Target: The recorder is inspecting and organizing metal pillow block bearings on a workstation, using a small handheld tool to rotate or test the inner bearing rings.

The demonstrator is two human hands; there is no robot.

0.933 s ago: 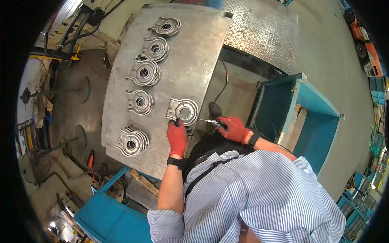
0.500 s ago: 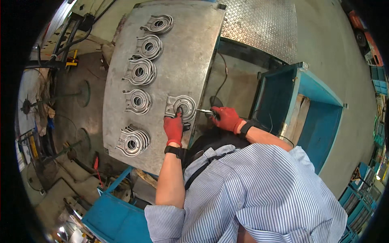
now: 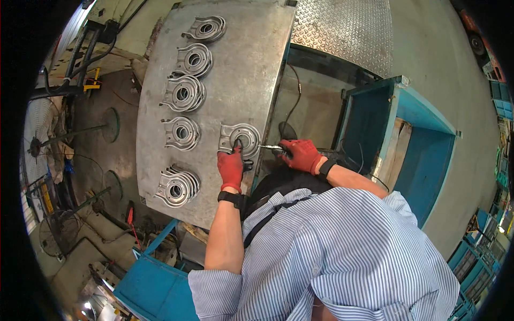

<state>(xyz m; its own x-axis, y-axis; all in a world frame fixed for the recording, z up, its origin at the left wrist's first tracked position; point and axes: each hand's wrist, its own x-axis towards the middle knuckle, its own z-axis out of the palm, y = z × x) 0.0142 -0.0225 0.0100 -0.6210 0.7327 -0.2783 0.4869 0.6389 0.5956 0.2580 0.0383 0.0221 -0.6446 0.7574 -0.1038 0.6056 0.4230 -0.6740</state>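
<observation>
A round grey metal bracket [image 3: 248, 131] with a ringed centre and a flat tab lies near the right edge of the steel table. My left hand [image 3: 231, 168], in a red glove with dark fingertips, grips its lower side, one finger reaching onto the ring. From the right, my right hand [image 3: 301, 156], also gloved in red, is closed around a slim pencil-shaped tool [image 3: 273, 147]. The tool's thin metal tip meets the bracket's right rim; whether it touches I cannot tell. My palms hide part of the tool and the bracket's lower edge.
Several stacks of like brackets [image 3: 182, 93] run along the left part of the steel table [image 3: 241, 64]. Right of it stand a blue open bin [image 3: 423, 160] and a dark hose [image 3: 296, 101]. A tread-plate surface [image 3: 342, 32] lies beyond; a fan [image 3: 36, 144] stands left.
Both hands stay in nearly the same place on the bracket and tool. The view has shifted slightly; nothing has been taken up or let go.
</observation>
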